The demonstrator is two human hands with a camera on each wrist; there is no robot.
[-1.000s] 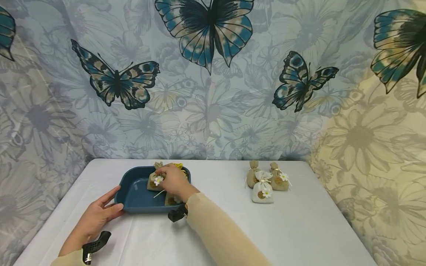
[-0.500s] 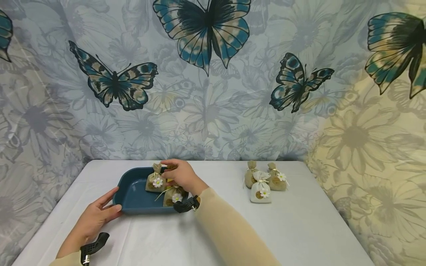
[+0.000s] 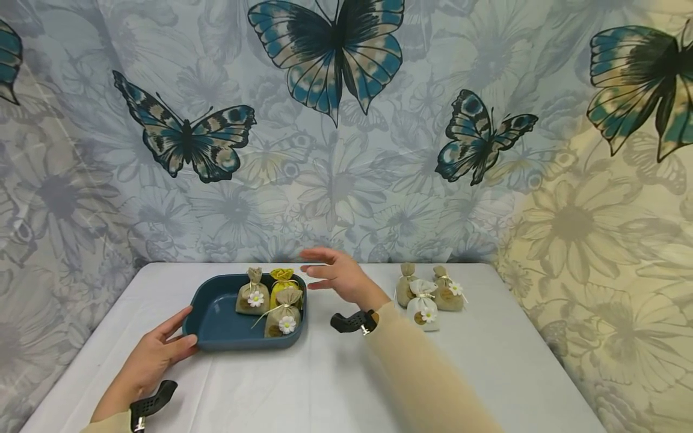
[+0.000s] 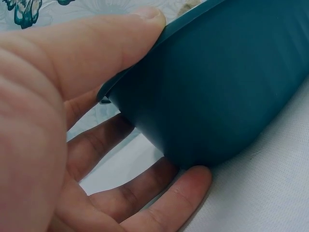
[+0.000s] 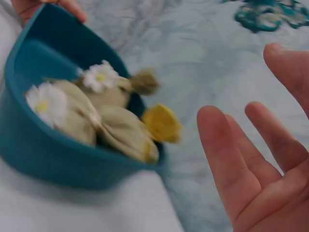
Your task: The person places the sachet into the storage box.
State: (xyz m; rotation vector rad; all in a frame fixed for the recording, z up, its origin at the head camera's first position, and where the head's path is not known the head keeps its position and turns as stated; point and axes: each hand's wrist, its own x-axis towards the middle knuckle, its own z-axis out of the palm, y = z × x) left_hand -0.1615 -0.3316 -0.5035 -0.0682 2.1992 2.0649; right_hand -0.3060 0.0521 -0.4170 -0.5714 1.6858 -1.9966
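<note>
Compared with half a second ago, the right hand (image 3: 343, 276) has moved to the right, away from the bags, and is now in the air just beside the tray. Behind everything is the backdrop (image 3: 341, 198), a cloth with pale grey flowers and large teal-and-black butterflies; at its right side the colour becomes yellowish. Before it is the table (image 3: 325, 391), covered with white cloth, which shows a few soft creases at the left.

On the left part of this surface is the blue tray (image 3: 219, 316), with rounded corners. The left hand (image 3: 154, 358) grips its left end, the thumb on the rim and the fingers against the outer wall. The right hand holds nothing; its fingers are spread and nearly straight. Both sleeves are cream (each wrist carries a black device (image 3: 154, 398)).

Inside the tray, at its right end, are three small tied bags: a beige bag (image 3: 246, 300) at the left, a yellow bag (image 3: 278, 293) beside it, and a greyish bag (image 3: 281, 310) in front of the yellow one. Well apart, at the table's right, a white bag (image 3: 421, 307) stands before two brown bags (image 3: 448, 297). Smallest are the white flowers (image 3: 287, 325) on several bags.
</note>
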